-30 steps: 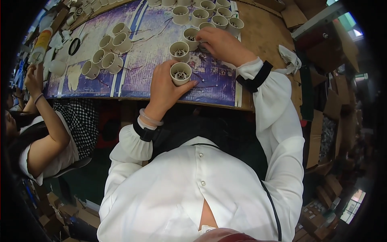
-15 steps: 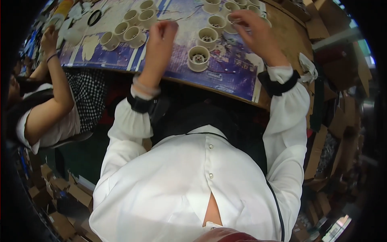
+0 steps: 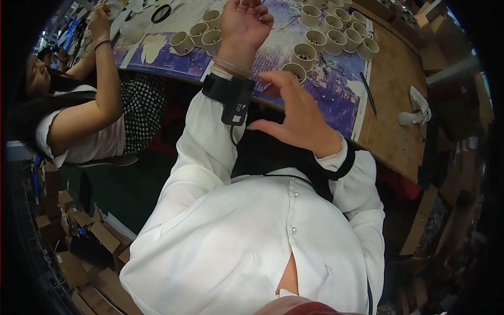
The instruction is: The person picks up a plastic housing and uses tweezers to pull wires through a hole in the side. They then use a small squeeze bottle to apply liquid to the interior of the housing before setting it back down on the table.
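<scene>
My left hand [image 3: 247, 27] is raised over the table's far side with its palm turned up, fingers loosely curled and nothing visible in it. Its wrist carries a clear bracelet [image 3: 231, 66] and a black strapped device [image 3: 236, 105] with a thin cable. Close to that device is my right hand [image 3: 302, 113], thumb and fingers spread apart around empty space. Behind my right fingertips stands a cream round cup [image 3: 294, 71], partly covered by them. Beyond it a cup [image 3: 304, 56] holds small parts, with several similar cups farther back.
More cream cups [image 3: 181, 43] stand left of my left arm. A dark pen-like stick [image 3: 368, 94] lies on the brown tabletop [image 3: 396, 102], with a crumpled white item [image 3: 417, 107] at the right edge. A co-worker [image 3: 79, 110] sits at the left. Cardboard boxes [image 3: 105, 247] crowd the floor.
My left hand has turned palm up and shifted right in view. My right hand has come back from the cups toward my left wrist. The view has swung, so the table appears shifted.
</scene>
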Available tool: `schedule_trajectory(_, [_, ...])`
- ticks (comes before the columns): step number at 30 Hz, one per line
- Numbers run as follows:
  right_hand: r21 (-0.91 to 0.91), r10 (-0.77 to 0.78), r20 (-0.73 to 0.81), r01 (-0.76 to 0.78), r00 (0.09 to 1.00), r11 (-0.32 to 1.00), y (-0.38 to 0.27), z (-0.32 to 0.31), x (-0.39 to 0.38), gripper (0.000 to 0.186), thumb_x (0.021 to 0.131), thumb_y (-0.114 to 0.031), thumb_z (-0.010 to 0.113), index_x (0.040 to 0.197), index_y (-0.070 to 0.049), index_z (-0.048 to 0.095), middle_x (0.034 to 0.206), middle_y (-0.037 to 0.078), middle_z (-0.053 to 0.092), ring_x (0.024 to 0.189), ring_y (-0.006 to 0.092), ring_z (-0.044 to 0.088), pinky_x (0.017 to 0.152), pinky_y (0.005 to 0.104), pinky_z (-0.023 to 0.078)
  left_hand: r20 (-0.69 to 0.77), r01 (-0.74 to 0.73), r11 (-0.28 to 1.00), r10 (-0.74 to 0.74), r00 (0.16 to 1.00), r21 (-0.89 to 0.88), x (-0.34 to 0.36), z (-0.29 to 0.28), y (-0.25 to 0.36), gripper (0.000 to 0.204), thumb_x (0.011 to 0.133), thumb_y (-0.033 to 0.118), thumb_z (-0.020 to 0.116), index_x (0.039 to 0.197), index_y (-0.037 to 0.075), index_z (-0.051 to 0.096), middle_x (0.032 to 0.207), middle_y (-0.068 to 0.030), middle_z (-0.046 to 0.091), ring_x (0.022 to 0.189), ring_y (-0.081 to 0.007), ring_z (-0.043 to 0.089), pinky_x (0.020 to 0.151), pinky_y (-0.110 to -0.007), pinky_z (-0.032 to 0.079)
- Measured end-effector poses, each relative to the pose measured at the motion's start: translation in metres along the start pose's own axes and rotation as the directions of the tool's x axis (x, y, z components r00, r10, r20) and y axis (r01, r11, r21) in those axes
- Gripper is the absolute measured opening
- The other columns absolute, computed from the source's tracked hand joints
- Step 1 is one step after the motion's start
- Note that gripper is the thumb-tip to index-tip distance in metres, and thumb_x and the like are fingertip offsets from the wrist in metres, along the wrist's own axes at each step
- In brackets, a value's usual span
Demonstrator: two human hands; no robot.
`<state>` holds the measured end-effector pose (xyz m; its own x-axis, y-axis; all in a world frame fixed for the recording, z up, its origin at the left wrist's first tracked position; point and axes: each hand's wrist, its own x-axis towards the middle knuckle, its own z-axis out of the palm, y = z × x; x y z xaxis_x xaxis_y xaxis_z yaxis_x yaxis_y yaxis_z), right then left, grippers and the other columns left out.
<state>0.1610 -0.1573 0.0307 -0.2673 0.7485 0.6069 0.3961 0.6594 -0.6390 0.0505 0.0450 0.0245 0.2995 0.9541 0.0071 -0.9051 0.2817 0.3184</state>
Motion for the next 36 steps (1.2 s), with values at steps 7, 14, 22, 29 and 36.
schedule_trajectory(7, [0.070, 0.009, -0.037, -0.007, 0.999, 0.998, 0.008, 0.026, -0.012, 0.048, 0.072, 0.000, 0.075, 0.115, -0.001, 0.053, 0.100, 0.011, 0.055, 0.075, 0.0206, 0.061, 0.066, 0.0279, 0.052, 0.088, 0.023, 0.994, -0.014, 0.996, -0.105, -0.004, 0.004, -0.008, 0.025, 0.096, 0.031, 0.044, 0.081, 0.015, 0.054, 0.068, 0.0021, 0.050, 0.060, -0.0121, 0.044, 0.051, -0.027, 0.033])
schedule_trajectory(14, [0.127, 0.094, -0.093, -0.082, 0.991, 0.989, 0.011, 0.031, -0.018, 0.043, 0.074, 0.004, 0.071, 0.113, 0.001, 0.053, 0.097, 0.011, 0.054, 0.078, 0.0194, 0.062, 0.068, 0.0274, 0.053, 0.037, -0.096, 0.995, 0.097, 0.995, -0.024, -0.020, 0.010, -0.023, 0.020, 0.096, 0.030, 0.047, 0.084, 0.014, 0.053, 0.069, 0.0026, 0.050, 0.059, -0.0120, 0.044, 0.051, -0.027, 0.034])
schedule_trajectory(22, [0.163, 0.117, -0.082, -0.103, 0.990, 0.981, 0.010, 0.029, -0.017, 0.043, 0.076, 0.005, 0.070, 0.115, 0.001, 0.051, 0.099, 0.011, 0.054, 0.085, 0.0197, 0.065, 0.074, 0.0287, 0.056, 0.016, -0.396, 0.891, 0.403, 0.915, 0.220, -0.035, 0.033, -0.027, 0.016, 0.096, 0.028, 0.048, 0.091, 0.013, 0.049, 0.071, 0.0012, 0.049, 0.060, -0.0111, 0.043, 0.052, -0.025, 0.034])
schedule_trajectory(29, [0.226, 0.334, 0.019, -0.330, 0.942, 0.917, 0.003, 0.020, -0.025, 0.043, 0.081, 0.004, 0.067, 0.119, 0.001, 0.048, 0.109, 0.010, 0.056, 0.093, 0.0187, 0.064, 0.084, 0.0304, 0.053, 0.588, -0.157, 0.987, 0.138, 0.797, -0.019, -0.022, 0.028, 0.005, 0.028, 0.097, 0.033, 0.044, 0.092, 0.008, 0.056, 0.078, -0.0018, 0.053, 0.071, -0.0144, 0.045, 0.064, -0.030, 0.038])
schedule_trajectory(36, [0.758, 0.347, 0.226, -0.388, 0.910, 0.525, -0.001, 0.051, -0.024, 0.037, 0.089, -0.001, 0.063, 0.122, -0.001, 0.048, 0.108, 0.006, 0.060, 0.095, 0.0147, 0.061, 0.089, 0.0303, 0.050, 0.379, 0.013, 0.995, 0.025, 0.925, -0.098, -0.045, 0.060, -0.014, 0.025, 0.096, 0.029, 0.045, 0.086, 0.008, 0.052, 0.072, -0.0006, 0.044, 0.066, -0.0148, 0.040, 0.061, -0.031, 0.035])
